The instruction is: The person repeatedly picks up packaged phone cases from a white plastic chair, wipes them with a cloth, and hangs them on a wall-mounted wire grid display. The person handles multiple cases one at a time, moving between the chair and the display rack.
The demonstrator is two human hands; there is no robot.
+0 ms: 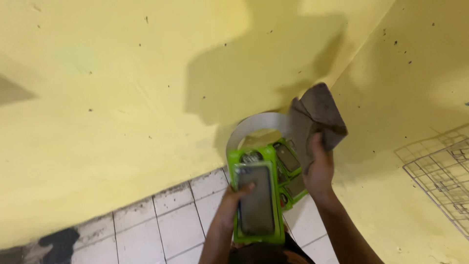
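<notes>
My left hand grips a bright green retail package with a dark phone case inside, thumb on its front. Behind it lie more green packages of the same kind, fanned out toward the right. My right hand is closed on a grey-brown cloth, raised just above and to the right of the packages. A curved grey metal band arches behind the stack, against the yellow wall corner.
Yellow walls meet in a corner at the upper right of centre. A wire grid rack hangs on the right wall. White floor tiles with dark grout lie below, and a dark object sits at the bottom left.
</notes>
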